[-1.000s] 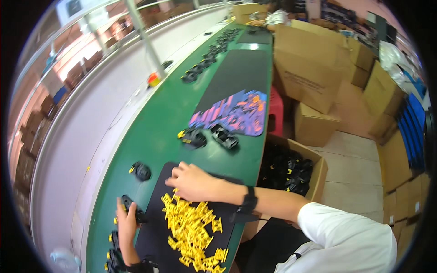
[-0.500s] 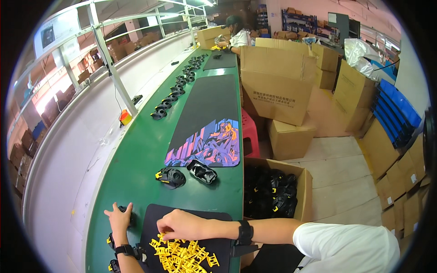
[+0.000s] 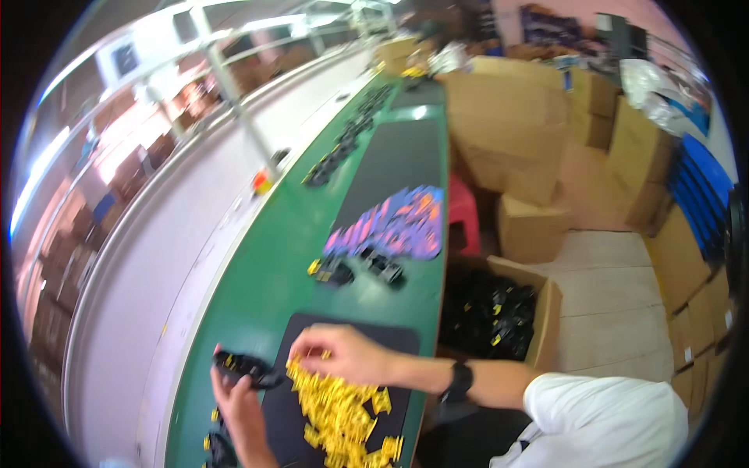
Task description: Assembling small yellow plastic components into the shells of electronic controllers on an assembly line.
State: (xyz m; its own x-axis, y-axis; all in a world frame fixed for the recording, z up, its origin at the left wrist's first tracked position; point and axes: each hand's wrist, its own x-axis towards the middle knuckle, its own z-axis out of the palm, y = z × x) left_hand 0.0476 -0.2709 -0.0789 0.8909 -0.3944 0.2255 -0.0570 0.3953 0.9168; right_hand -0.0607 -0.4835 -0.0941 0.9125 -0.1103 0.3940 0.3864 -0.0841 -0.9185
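My left hand [image 3: 240, 407] is closed round a black mouse shell [image 3: 251, 370], lifted off the green bench at the left of the dark mat [image 3: 402, 337]. Motion blurs the shell's details. Over the top of a heap of small yellow plastic parts [image 3: 337, 409], my right hand [image 3: 339, 351] is pinched, with a bit of yellow showing at its fingers. The heap spreads over the mat. More black shells with yellow pieces [image 3: 221, 448] lie by my left forearm. Beyond the mat are a shell with a yellow piece [image 3: 334, 271] and an open shell [image 3: 382, 266].
A long mat with a colourful print [image 3: 394, 222] covers part of the green bench [image 3: 253, 265]. Several black shells [image 3: 351, 136] line its left side. On the right stand a carton of black shells [image 3: 546, 320], a red stool [image 3: 464, 214] and large cardboard boxes [image 3: 507, 129].
My left hand has raised the black shell from the bench and turned it toward the heap. My right hand stays at the heap, its fingers pinched. The whole view has shifted.
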